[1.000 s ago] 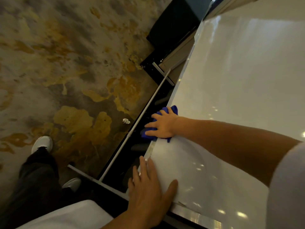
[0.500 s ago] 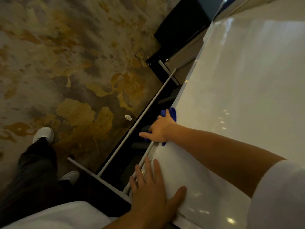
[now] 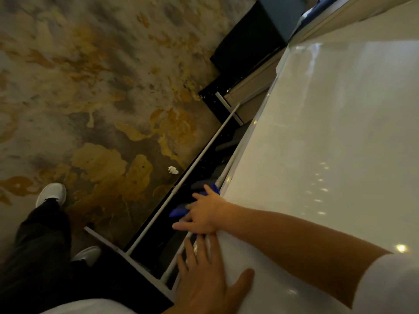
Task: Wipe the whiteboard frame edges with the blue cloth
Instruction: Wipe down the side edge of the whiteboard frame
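While the left hand (image 3: 204, 282) lies spread flat on the glossy whiteboard (image 3: 317, 155), the right hand (image 3: 204, 214) presses the crumpled blue cloth (image 3: 179, 211).

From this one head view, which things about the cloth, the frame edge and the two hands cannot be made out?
- Blue cloth: mostly hidden under the right hand; its size and fold are unknown.
- Frame edge: the stretch under that hand is covered, so any dirt there is unseen.
- Left hand: wrist cut off by the bottom edge.
- White scrap on the floor: too small to identify.
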